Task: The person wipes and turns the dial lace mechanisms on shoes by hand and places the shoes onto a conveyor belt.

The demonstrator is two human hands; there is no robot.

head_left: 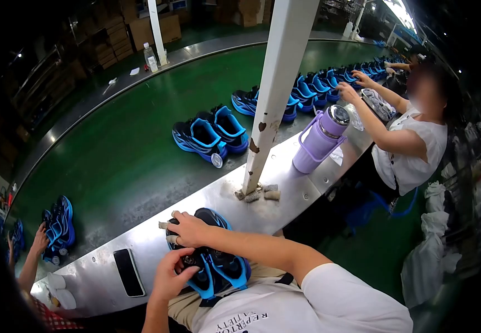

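A pair of black-and-blue sneakers (pixel 230 265) lies at the metal ledge's near edge, right in front of my body. My right hand (pixel 189 230) reaches across the toe end and grips the left sneaker, with beige wraps on some fingertips. Lower down, my left hand (pixel 169 273) is at the same sneaker's tongue and opening, fingers curled and thumb bent against it. The laces under my hands are mostly hidden. A dark-screened phone (pixel 129 272) rests on the ledge to the left of my left hand.
A white post (pixel 276 83) rises from the ledge, with small beige rolls (pixel 272 195) at its foot. Nearby stands a purple bottle (pixel 321 139). Sneakers (pixel 210 133) line the green belt (pixel 124 130). A co-worker (pixel 412 133) sits right; another person's hand (pixel 39 240) touches shoes at left.
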